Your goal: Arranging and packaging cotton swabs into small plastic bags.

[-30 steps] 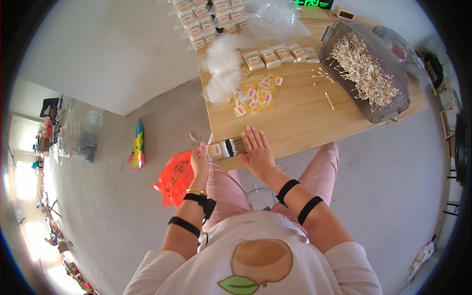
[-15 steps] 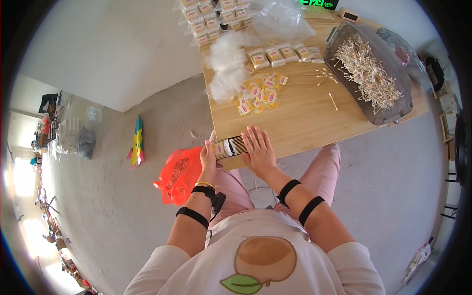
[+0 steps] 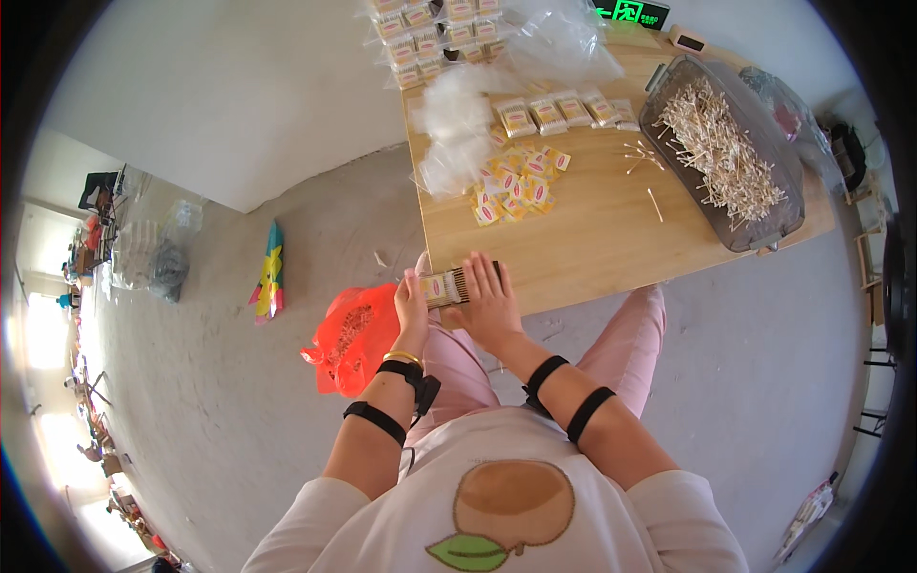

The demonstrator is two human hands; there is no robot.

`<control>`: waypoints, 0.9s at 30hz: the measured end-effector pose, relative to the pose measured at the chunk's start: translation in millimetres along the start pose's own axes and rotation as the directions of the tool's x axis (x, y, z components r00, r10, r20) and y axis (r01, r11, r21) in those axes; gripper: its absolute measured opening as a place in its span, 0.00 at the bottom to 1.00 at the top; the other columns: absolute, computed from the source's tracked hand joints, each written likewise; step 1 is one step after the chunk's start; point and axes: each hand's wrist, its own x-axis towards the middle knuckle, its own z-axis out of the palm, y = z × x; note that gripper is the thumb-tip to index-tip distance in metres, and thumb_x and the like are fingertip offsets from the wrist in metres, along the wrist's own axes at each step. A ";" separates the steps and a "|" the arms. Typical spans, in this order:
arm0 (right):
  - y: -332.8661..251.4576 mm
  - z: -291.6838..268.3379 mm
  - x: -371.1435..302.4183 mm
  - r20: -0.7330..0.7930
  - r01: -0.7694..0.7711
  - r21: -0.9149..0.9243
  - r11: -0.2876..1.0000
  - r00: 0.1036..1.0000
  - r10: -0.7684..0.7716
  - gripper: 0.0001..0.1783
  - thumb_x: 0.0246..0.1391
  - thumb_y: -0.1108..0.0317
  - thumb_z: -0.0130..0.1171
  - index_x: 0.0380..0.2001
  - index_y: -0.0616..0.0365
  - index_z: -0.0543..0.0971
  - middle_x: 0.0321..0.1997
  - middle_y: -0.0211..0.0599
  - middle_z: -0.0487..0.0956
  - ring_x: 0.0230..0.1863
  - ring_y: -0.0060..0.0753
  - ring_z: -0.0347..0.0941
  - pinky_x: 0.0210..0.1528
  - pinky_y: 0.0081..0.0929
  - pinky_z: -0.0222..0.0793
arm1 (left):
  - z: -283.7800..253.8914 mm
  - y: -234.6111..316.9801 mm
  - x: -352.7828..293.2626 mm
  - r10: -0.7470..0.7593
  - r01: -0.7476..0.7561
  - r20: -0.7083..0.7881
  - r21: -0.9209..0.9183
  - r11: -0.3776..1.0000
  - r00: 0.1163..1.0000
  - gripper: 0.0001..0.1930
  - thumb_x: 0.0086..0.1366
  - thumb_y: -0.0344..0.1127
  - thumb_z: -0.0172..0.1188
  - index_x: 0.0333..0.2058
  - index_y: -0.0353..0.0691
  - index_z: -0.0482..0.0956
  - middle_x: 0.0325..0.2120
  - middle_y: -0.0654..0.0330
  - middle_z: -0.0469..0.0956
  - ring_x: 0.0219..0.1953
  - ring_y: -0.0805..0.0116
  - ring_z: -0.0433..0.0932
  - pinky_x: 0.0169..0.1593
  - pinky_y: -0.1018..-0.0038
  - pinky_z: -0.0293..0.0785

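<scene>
At the near left edge of the table, my left hand (image 3: 412, 307) grips the left end of a pack of cotton swabs (image 3: 441, 287) that has a yellow and white label. The swabs in the pack lie side by side, with dark tips showing toward the right. My right hand (image 3: 489, 307) rests flat over the pack's right part, its fingers stretched out and together, hiding some of the swabs. Beyond my hands lies a pile of small yellow and white label cards (image 3: 521, 183).
A grey plastic bin (image 3: 776, 234) full of loose swabs stands at the right, with several swabs (image 3: 655, 203) lying beside it. Filled packs (image 3: 547, 116) line the back, near clear bags (image 3: 454, 119). A red plastic bag (image 3: 330, 349) hangs left of my knee.
My right hand has slid left along the pack, covering its middle where the dark and white band showed before. My left hand keeps its hold. The whole view has shifted slightly.
</scene>
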 end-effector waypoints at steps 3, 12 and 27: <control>16.8 -8.4 -4.5 -0.011 -0.011 -0.017 1.000 1.000 0.011 0.53 0.60 0.38 0.54 0.75 0.66 0.51 0.81 0.50 0.48 0.82 0.47 0.38 0.81 0.52 0.31 | -12.6 -4.1 9.8 -0.040 0.042 -0.106 0.017 0.999 0.994 0.32 0.75 0.62 0.47 0.39 0.32 0.79 0.33 0.59 0.79 0.33 0.68 0.75 0.38 0.68 0.72; 0.7 2.2 3.7 0.084 0.063 -0.167 0.984 0.995 -0.050 0.58 0.57 0.36 0.57 0.74 0.70 0.50 0.81 0.52 0.46 0.82 0.48 0.38 0.81 0.49 0.31 | -13.1 12.7 1.5 0.235 -0.214 -0.028 0.326 0.921 0.972 0.28 0.75 0.52 0.51 0.32 0.28 0.80 0.24 0.42 0.78 0.27 0.50 0.77 0.36 0.59 0.72; 144.4 -45.1 4.5 -0.335 -0.275 0.198 0.941 0.883 0.328 0.24 0.52 0.62 0.67 0.51 0.59 0.74 0.56 0.47 0.73 0.61 0.54 0.65 0.62 0.52 0.61 | -46.9 -33.0 41.9 0.327 -0.299 -0.237 0.147 0.943 0.915 0.24 0.76 0.52 0.49 0.48 0.31 0.71 0.40 0.49 0.71 0.45 0.54 0.72 0.53 0.58 0.69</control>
